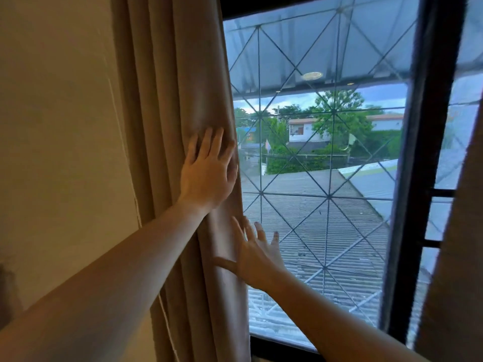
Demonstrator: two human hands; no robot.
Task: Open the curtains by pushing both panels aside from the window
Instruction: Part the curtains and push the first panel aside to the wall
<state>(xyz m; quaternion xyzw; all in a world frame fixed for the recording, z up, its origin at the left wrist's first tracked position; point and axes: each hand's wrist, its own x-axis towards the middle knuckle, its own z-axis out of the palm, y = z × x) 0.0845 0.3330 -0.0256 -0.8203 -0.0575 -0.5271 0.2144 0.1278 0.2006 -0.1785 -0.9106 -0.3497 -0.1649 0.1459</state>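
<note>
The left curtain panel (pixel 180 87), beige and folded into pleats, hangs gathered against the wall at the left side of the window (pixel 321 158). My left hand (pixel 209 171) lies flat on its inner edge with fingers spread. Lower down, my right hand (pixel 257 254) is also spread, its thumb touching the same panel's edge and its fingers in front of the glass. The right curtain panel (pixel 454 257) shows as a dark brown strip at the far right edge, partly covering the window's right pane.
A cream wall (pixel 57 126) stands left of the curtain. The window has a dark frame (pixel 423 152) with a vertical bar and a diamond-pattern grille outside. Corrugated roofs, houses and trees lie beyond the glass.
</note>
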